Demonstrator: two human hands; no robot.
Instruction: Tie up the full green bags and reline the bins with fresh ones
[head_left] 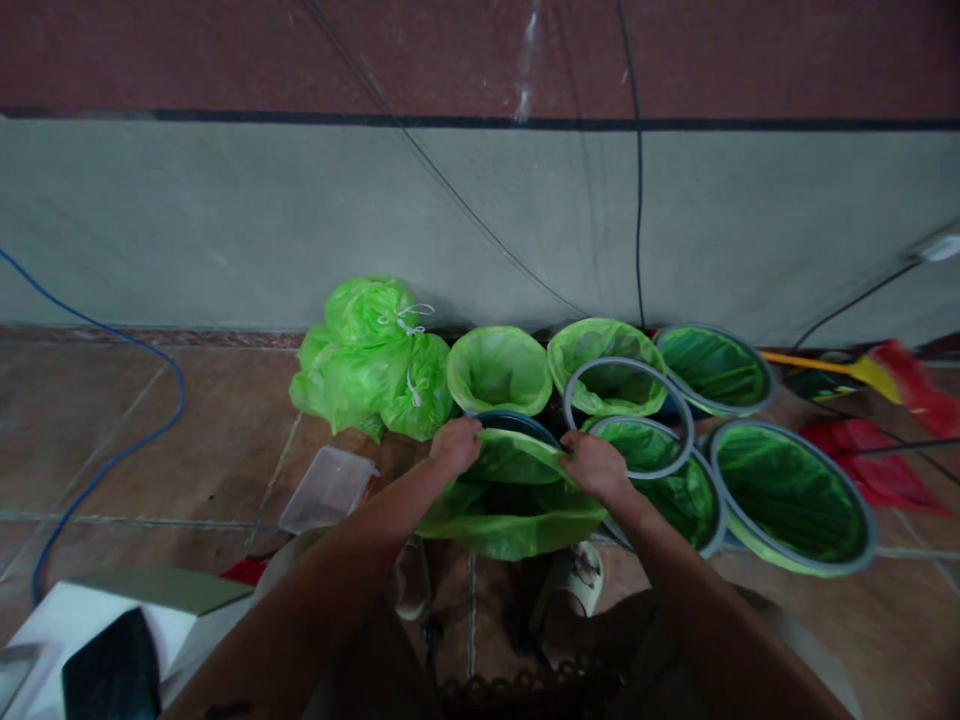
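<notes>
Fingers of the left hand (456, 446) were closed on the left edge of a translucent light-green plastic bag (517, 538), and those of the right hand (598, 466) gripped its right edge. The bag was at the centre of the frame, its mouth spread wide, with a dark-blue curved rim (517, 421) just behind it. Near the right hand, a loose round grey ring (688, 425) overlapped a green-lined, grey-rimmed bin (722, 515) right of centre; whether hand and ring touched could not be told. Knotted bright-green plastic bags (360, 370) sat piled left of centre, near a clear plastic box (328, 488).
</notes>
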